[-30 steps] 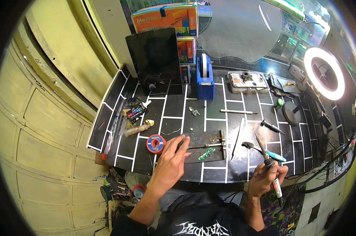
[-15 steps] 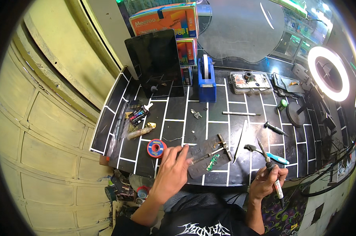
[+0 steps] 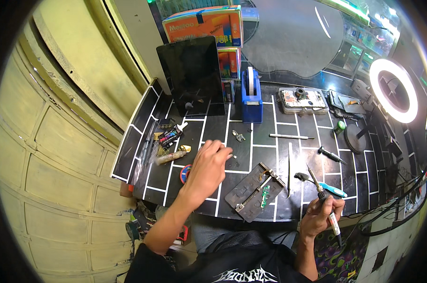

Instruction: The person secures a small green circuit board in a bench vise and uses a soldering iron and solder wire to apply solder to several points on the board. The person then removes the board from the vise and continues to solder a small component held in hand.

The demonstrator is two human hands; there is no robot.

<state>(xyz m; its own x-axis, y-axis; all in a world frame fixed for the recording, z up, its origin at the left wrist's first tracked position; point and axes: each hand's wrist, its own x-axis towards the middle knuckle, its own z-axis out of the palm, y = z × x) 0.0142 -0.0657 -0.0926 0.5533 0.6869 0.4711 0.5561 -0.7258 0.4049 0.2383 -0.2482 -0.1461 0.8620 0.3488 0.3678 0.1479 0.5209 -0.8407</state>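
My left hand [image 3: 207,166] reaches over the tabletop with bent, slightly parted fingers; its fingertips are beside a tiny whitish piece [image 3: 234,156]. Part of the red solder spool [image 3: 185,174] is hidden behind this hand. My right hand [image 3: 319,216] grips a soldering iron [image 3: 334,223] near the front edge, its metal tip slanting up and away. Between the hands lies a dark board holder [image 3: 242,195] with a metal clamp and spring rod. A narrow green circuit board [image 3: 265,196] rests on it.
Tweezers [image 3: 289,170], a blue-handled brush [image 3: 332,189] and a screwdriver [image 3: 331,154] lie to the right. A metal pen-like tool [image 3: 291,137] lies farther back. Behind stand a blue tape dispenser [image 3: 252,104], a dark tablet [image 3: 190,78] and a lit ring lamp [image 3: 376,89].
My left hand has moved forward from beside the board holder to the tiny whitish piece. The holder has turned and shifted slightly toward me. My right hand keeps the soldering iron in place.
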